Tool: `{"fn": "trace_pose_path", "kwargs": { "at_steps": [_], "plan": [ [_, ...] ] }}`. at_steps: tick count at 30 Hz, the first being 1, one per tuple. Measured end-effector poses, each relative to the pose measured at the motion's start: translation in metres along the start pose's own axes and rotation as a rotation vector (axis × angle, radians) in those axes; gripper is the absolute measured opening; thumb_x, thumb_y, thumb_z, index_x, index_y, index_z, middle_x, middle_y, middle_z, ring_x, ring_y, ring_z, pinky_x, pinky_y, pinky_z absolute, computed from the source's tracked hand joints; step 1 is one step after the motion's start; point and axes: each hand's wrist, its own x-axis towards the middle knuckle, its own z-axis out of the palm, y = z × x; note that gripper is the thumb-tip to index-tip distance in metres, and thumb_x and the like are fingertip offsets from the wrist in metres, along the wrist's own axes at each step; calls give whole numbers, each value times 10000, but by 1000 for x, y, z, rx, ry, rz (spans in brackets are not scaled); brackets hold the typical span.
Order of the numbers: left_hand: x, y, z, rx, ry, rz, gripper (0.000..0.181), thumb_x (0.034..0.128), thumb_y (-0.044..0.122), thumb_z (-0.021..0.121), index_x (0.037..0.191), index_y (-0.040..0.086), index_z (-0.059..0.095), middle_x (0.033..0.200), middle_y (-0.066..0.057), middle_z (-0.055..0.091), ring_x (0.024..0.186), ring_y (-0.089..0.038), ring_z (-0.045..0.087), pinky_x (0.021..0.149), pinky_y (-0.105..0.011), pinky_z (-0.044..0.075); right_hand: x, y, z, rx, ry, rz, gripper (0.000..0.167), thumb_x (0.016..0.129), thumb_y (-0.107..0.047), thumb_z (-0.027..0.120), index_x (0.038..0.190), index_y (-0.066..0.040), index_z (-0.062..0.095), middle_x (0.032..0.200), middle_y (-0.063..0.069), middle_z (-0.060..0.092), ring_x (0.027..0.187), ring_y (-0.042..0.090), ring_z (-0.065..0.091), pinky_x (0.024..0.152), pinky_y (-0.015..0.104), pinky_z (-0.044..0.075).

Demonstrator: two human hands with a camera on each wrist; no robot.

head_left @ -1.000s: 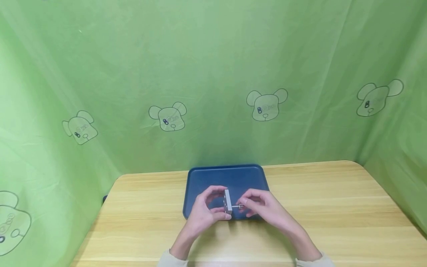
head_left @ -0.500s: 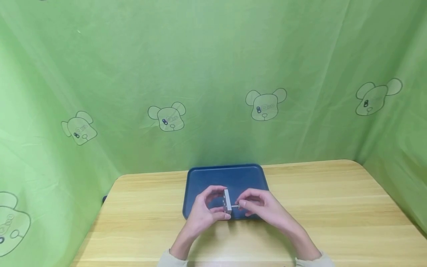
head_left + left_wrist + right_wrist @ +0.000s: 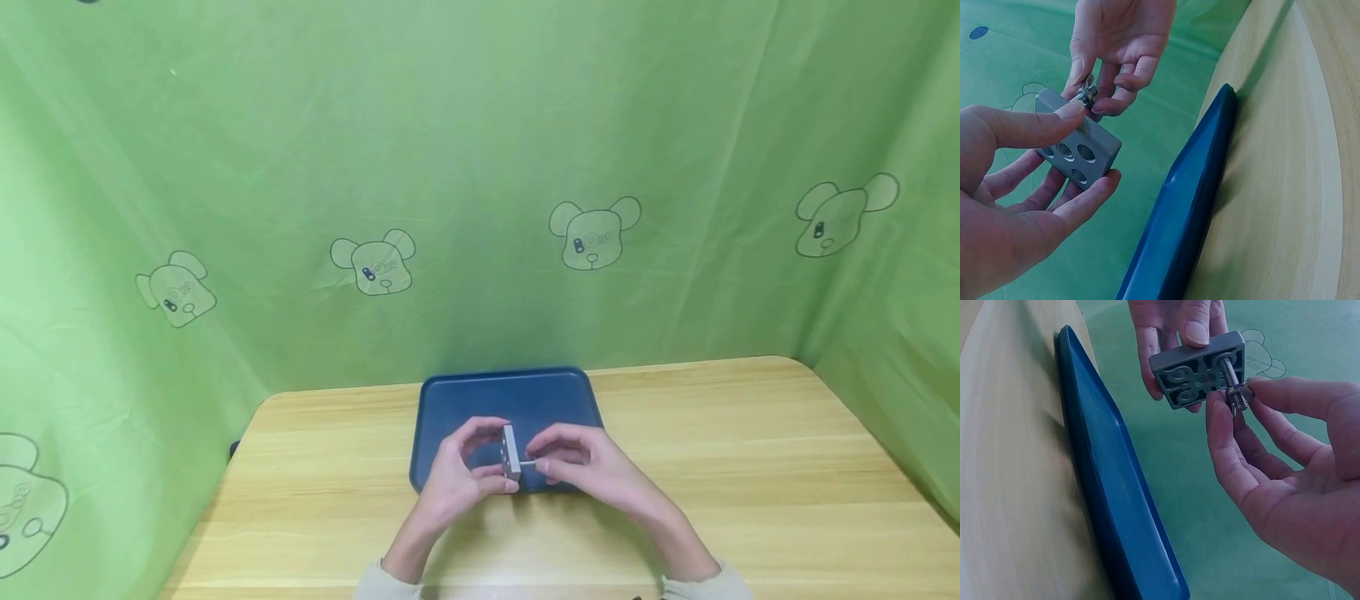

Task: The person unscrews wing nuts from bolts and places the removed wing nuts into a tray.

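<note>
Above a blue tray (image 3: 510,400), my left hand (image 3: 453,479) grips a grey metal block (image 3: 512,452) by its edges, thumb on one side and fingers on the other. In the left wrist view, several round holes show in the face of the block (image 3: 1085,156). Its other side, seen in the right wrist view, is recessed, and a threaded bolt (image 3: 1229,370) sticks out near one corner. My right hand (image 3: 600,471) pinches a nut (image 3: 1239,395) on that bolt between thumb and index finger. The nut sits near the bolt's free end, apart from the block; the fingertips partly hide it.
The tray lies at the back middle of a light wooden table (image 3: 300,475), against a green curtain (image 3: 480,167) printed with bear heads. More green curtain closes off the left and right sides.
The fingertips of my right hand have shifted slightly left along the bolt, towards the block. My left hand holds the block almost still. The head view has shifted a little.
</note>
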Motion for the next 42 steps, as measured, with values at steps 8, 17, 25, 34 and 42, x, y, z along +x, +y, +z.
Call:
{"fn": "trace_pose_path", "kwargs": {
  "at_steps": [8,17,25,34,42],
  "plan": [
    [0,1,0,1,-3,1,717,684,-198,808,1321,65,614,1306,-168,623,1264,-399,566,960,-397,610,0,1,0,28,-23,5,333,955,-37,677,1252,94,605,1189,287,640,981,246,720,858,346,644],
    [0,2,0,-6,4,-1,722,679,-204,803,1322,61,611,1310,-171,618,1265,-395,565,959,-404,611,1,2,0,18,0,34,378,956,-55,680,1278,118,585,1124,289,654,966,351,714,830,355,654],
    [0,2,-2,-11,5,1,726,674,-205,805,1320,70,617,1312,-165,618,1272,-394,560,964,-414,609,0,3,0,1,27,47,385,934,-50,701,1271,106,602,1177,293,642,975,397,712,818,365,659],
    [0,3,-2,-9,10,3,723,676,-207,803,1318,69,617,1315,-162,618,1270,-387,564,965,-417,608,0,3,0,5,22,24,338,915,-49,730,1204,93,624,1171,300,641,1008,382,707,843,431,652],
    [0,3,-2,-15,15,1,713,681,-206,798,1316,65,618,1309,-169,615,1270,-411,558,961,-415,610,1,2,0,-6,25,16,257,950,-87,712,1165,44,658,1147,274,651,972,322,720,823,421,654]
  ]
}}
